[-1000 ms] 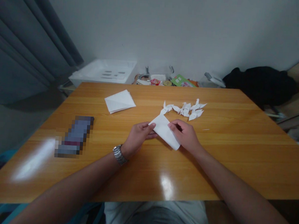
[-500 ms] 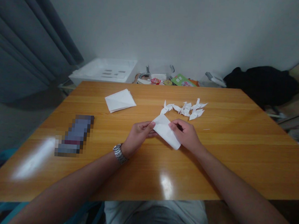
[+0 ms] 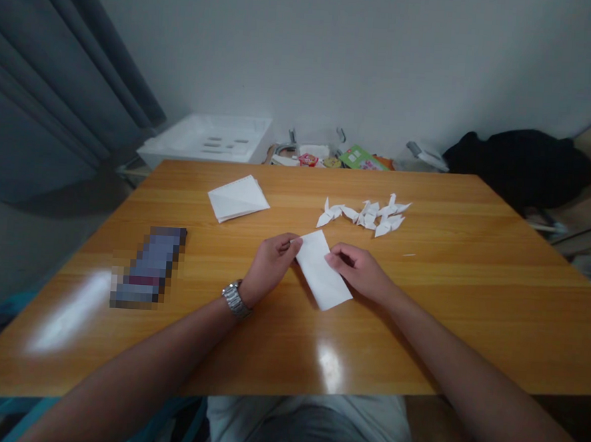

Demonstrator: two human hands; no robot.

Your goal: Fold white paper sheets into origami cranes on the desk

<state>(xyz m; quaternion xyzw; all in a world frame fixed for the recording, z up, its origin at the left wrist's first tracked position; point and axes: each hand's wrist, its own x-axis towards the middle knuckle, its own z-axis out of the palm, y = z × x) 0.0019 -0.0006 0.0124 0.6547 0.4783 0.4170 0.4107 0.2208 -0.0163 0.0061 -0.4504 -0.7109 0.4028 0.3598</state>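
Observation:
Between my hands is a white sheet of paper (image 3: 324,273), longer than it is wide, slanting down to the right. My left hand (image 3: 276,258), with a metal watch on its wrist, pinches the upper left corner between thumb and fingers. On the right edge, my right hand (image 3: 360,268) grips the sheet, thumb on top and fingers behind it. Several folded white paper cranes (image 3: 368,214) lie together just beyond the hands. A small stack of white paper (image 3: 239,199) rests farther back to the left.
A blurred-out phone-like device (image 3: 151,265) lies on the left of the wooden table (image 3: 470,312). A thin white sliver (image 3: 408,255) is right of my hand. Behind the far edge stand a white tray (image 3: 204,150) and a green packet (image 3: 362,158); a black cloth heap (image 3: 519,164) is at right.
The paper has turned, its near end swinging left and toward me, and it shows as a flatter rectangle. My right hand has moved slightly left and nearer to me; both hands keep hold.

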